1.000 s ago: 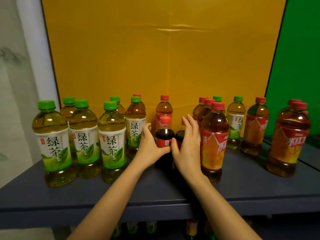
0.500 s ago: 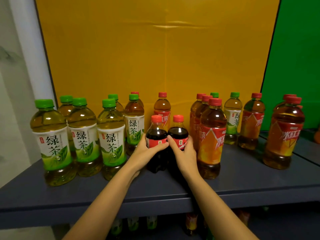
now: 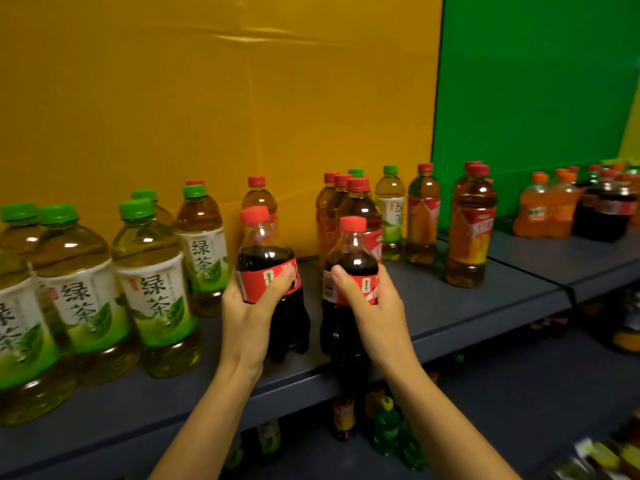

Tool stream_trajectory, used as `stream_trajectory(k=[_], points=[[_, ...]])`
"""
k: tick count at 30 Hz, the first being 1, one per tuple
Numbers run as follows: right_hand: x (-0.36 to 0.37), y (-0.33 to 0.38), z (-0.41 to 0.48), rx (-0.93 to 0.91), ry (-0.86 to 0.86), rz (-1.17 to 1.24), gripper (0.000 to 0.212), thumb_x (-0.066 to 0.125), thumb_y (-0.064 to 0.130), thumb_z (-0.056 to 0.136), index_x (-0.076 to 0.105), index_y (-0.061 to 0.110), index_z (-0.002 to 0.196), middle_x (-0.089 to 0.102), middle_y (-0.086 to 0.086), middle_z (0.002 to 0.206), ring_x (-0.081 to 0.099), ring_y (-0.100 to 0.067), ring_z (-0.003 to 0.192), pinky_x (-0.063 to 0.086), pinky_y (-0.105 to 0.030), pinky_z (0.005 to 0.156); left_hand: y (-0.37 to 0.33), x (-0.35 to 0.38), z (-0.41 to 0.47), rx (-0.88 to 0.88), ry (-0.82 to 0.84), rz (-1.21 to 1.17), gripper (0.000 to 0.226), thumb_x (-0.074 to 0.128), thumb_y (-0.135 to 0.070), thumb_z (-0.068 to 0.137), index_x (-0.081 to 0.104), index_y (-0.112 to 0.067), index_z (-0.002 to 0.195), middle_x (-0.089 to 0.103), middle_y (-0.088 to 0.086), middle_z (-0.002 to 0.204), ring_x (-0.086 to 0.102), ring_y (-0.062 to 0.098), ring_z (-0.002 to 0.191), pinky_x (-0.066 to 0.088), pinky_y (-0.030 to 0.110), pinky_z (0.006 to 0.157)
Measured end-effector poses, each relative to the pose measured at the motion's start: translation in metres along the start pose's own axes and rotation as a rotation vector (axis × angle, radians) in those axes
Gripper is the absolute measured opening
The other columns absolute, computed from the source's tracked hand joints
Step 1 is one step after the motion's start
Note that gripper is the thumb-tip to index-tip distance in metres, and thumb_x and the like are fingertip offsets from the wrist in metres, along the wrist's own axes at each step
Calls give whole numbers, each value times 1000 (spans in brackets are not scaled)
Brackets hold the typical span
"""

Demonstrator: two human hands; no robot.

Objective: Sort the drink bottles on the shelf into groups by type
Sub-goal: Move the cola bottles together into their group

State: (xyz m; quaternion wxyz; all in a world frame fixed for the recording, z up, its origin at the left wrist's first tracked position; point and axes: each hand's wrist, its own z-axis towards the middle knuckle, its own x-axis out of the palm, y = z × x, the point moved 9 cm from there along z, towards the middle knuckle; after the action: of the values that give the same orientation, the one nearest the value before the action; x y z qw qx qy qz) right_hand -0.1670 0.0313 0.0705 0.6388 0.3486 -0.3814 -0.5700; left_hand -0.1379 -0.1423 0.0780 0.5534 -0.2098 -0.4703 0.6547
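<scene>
My left hand point(image 3: 247, 320) grips a small cola bottle point(image 3: 266, 261) with a red cap and red label, held just above the grey shelf point(image 3: 467, 306). My right hand point(image 3: 375, 313) grips a second cola bottle point(image 3: 353, 258) of the same kind, slightly nearer the shelf's front edge. Several green tea bottles point(image 3: 156, 289) with green caps stand at the left. Red-capped iced tea bottles point(image 3: 471, 226) stand behind and to the right, with two green tea bottles point(image 3: 391, 206) among them.
Further right on the adjoining shelf section stand orange soda bottles point(image 3: 540, 213) and dark cola bottles point(image 3: 606, 209). A yellow panel point(image 3: 207, 98) and a green panel point(image 3: 536, 81) back the shelf. More bottles point(image 3: 388, 424) sit on a lower shelf below.
Both hands closed on the two cola bottles and lifted them off the shelf toward me. The view has swung right, and the orange soda and cola group came into sight.
</scene>
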Motion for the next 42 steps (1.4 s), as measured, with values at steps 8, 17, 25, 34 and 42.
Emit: stream_trajectory(k=[8,17,25,34,42], points=[[-124,26,8,-49,-160,-27,34,65,51,62,61,32,90,70,12,81,67,-2,77,51,-15,61,5,124,-11,28,226,-67,51,72,-46,51,62,-31,98,71,-6,92,69,10,85,55,21,68],[-276,24,25,-41,-253,-136,39,64,53,60,61,29,90,68,4,83,66,-6,75,55,-23,65,43,262,-36,8,288,-74,54,73,-48,49,61,-29,99,69,-5,96,68,9,87,55,21,72],[-381,18,49,-42,-290,-182,35,64,52,61,59,32,89,67,4,87,65,-9,79,53,-21,65,77,366,-53,4,317,-47,52,72,-50,49,61,-31,97,67,-7,90,66,6,80,53,21,69],[-480,-7,100,-42,-346,-207,39,64,50,63,60,29,95,68,4,87,67,-6,79,52,-19,62,128,486,-36,-10,399,-35,50,72,-50,52,59,-33,96,67,-5,94,66,10,85,54,24,73],[-551,-39,173,-44,-327,-250,35,65,53,61,56,38,91,67,9,87,65,-1,80,55,-30,76,178,575,-1,-56,386,-43,48,76,-48,50,57,-33,91,67,-10,89,65,4,81,54,19,70]])
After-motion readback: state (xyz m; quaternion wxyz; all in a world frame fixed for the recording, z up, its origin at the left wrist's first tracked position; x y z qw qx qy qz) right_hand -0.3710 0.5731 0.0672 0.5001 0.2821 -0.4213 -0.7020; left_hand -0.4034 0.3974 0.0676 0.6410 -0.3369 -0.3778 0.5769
